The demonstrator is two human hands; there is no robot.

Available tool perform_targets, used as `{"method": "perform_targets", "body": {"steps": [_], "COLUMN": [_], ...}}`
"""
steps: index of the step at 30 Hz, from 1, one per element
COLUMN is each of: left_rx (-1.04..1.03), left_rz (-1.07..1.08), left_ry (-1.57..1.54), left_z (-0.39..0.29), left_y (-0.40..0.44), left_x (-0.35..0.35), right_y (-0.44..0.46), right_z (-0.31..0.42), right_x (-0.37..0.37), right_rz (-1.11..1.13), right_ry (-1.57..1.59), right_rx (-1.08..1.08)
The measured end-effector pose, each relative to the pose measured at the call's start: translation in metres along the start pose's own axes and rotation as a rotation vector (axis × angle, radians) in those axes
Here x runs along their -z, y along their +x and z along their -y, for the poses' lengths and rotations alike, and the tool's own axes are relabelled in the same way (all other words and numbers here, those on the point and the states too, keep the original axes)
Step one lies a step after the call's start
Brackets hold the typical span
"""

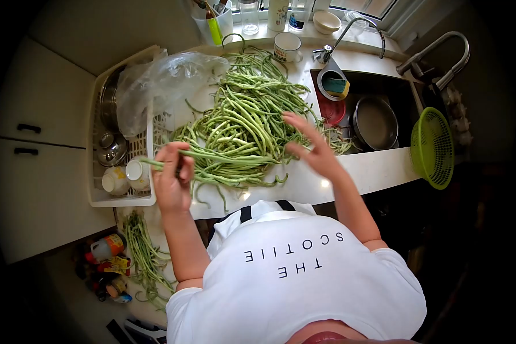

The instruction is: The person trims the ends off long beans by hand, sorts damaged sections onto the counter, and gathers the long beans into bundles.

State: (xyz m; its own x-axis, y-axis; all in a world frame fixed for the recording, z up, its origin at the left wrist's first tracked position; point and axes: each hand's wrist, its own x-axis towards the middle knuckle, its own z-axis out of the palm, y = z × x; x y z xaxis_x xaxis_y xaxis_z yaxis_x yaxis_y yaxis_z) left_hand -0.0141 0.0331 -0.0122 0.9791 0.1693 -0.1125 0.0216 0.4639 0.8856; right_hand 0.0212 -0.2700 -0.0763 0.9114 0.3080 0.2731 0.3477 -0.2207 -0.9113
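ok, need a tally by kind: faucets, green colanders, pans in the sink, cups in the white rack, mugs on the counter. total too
Faucets: 2
Green colander: 1
Sink pan: 1
Rack cups: 2
Counter mug: 1
Total: 7

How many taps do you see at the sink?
2: the left tap rises behind the sink's left end; the right tap stands near its right end. Dark edges may hide more.

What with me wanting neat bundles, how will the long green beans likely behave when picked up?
The long green beans will probably flex rather than flop: those in the left hand reach out nearly straight, while others curve. Being slender and crossed in a pile, they may tangle and drag neighbours.
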Motion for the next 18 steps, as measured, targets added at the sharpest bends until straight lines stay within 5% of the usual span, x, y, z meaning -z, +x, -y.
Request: {"method": "perform_targets", "body": {"steps": [4, 6, 10, 18], "left_rx": [-0.037, -0.084, -0.195, -0.263], "left_rz": [0.064, -0.050, -0.269, -0.335], "left_ry": [0.055, 0.014, -0.014, -0.005], "left_z": [0.007, 0.001, -0.007, -0.001], "left_y": [0.001, 0.004, 0.009, 0.017], "left_x": [-0.015, -0.010, 0.018, 0.025], "right_y": [0.014, 0.024, 0.024, 0.037], "right_z": [0.038, 0.027, 0.037, 0.043], "right_x": [-0.042, -0.035, -0.029, -0.035], "right_rz": [0.257, 0.660, 0.514, 0.581], "right_ry": [0.229, 0.627, 1.031, 1.087], "right_rx": [0.077, -0.220, -0.333, -0.485]}}
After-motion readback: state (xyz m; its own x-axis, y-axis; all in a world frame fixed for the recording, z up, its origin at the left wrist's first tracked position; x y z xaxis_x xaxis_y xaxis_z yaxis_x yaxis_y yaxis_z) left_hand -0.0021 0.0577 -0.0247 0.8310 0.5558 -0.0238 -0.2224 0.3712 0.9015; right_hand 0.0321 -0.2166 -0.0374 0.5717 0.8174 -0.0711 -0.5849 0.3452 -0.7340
